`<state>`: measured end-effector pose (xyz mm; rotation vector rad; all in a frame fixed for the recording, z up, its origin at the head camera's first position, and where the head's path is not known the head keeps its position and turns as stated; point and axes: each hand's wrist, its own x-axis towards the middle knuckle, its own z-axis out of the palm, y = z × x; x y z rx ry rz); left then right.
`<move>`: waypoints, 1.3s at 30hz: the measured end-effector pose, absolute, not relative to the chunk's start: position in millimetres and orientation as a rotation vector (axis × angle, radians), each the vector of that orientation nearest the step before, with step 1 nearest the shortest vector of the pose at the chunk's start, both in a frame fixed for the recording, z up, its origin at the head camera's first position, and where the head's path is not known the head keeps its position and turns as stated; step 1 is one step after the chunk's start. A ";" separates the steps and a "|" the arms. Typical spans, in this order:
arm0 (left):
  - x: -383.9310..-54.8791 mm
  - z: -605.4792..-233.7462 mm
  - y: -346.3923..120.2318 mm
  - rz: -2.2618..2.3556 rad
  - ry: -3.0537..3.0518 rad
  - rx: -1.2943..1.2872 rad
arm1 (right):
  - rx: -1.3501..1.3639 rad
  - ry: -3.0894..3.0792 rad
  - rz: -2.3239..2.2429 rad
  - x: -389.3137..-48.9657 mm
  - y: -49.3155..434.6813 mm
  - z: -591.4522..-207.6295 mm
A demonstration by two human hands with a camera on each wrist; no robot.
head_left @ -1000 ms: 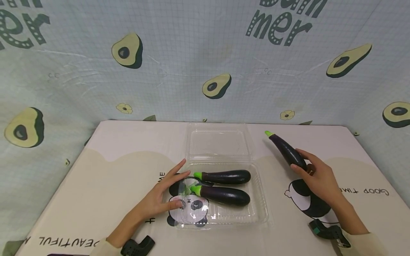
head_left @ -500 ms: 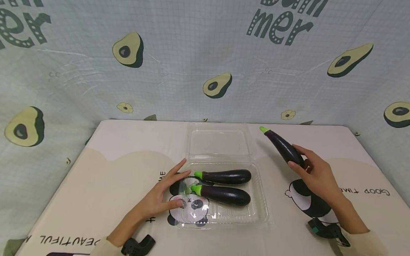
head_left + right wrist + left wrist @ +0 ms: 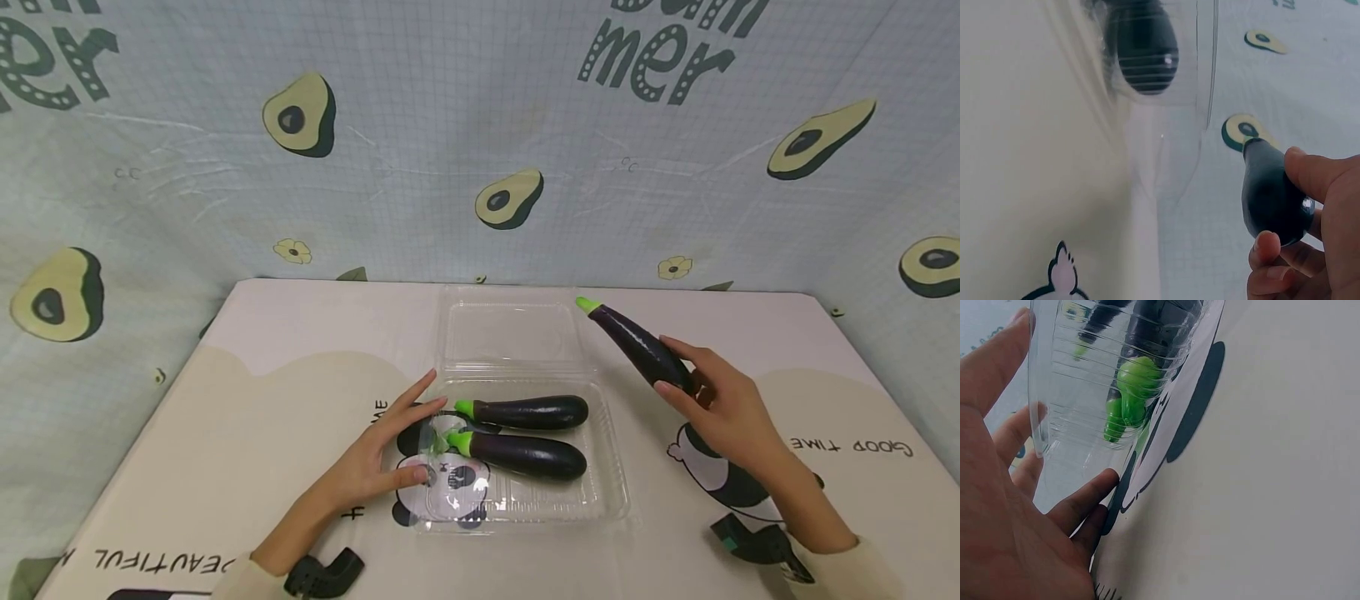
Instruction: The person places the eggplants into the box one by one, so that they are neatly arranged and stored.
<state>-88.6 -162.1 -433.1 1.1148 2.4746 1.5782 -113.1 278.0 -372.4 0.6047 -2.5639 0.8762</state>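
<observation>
My right hand [image 3: 731, 408] grips a dark purple eggplant [image 3: 633, 342] by its thick end, thumb on one side and fingers on the other. Its green stem end points up and left, beside the lid. Two more eggplants lie side by side in a clear plastic clamshell container [image 3: 611, 500], a far one [image 3: 532, 413] and a near one [image 3: 528, 457], stems to the left. My left hand [image 3: 367, 467] spreads its fingers along the container's left side. In the left wrist view the thumb [image 3: 1007, 353] touches the clear rim.
The container's lid [image 3: 513, 329] lies folded back toward the rear edge of the table. A printed cloth [image 3: 262, 450] with animals and lettering covers the tabletop. Behind it hangs an avocado-patterned curtain [image 3: 420, 125].
My right hand has moved left with the eggplant, bringing its stem end from the table's right side to the lid's edge. My left hand and the container have stayed in place.
</observation>
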 end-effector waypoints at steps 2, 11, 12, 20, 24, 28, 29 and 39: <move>-89.0 -433.1 -162.0 1.580 2.473 1.116 | 0.621 -2.563 0.867 -112.2 275.2 -371.0; -88.3 -433.2 -162.2 1.579 2.478 1.105 | 0.722 -2.568 0.874 -110.2 263.7 -366.8; -88.2 -433.3 -162.2 1.579 2.478 1.104 | 0.732 -2.568 0.878 -110.0 262.6 -366.6; -88.2 -433.7 -162.2 1.586 2.477 1.110 | 0.808 -2.575 0.918 -108.3 254.4 -364.3; -88.2 -433.4 -162.0 1.584 2.481 1.112 | 0.869 -2.580 0.932 -107.1 250.0 -363.7; -87.9 -432.6 -161.7 1.582 2.482 1.107 | 0.939 -2.557 0.944 -104.7 244.4 -363.3; -87.7 -432.3 -161.7 1.580 2.484 1.102 | 0.958 -2.547 0.948 -104.0 242.6 -363.3; -87.3 -432.4 -161.2 1.564 2.497 1.093 | 1.075 -2.531 1.009 -94.7 228.4 -363.8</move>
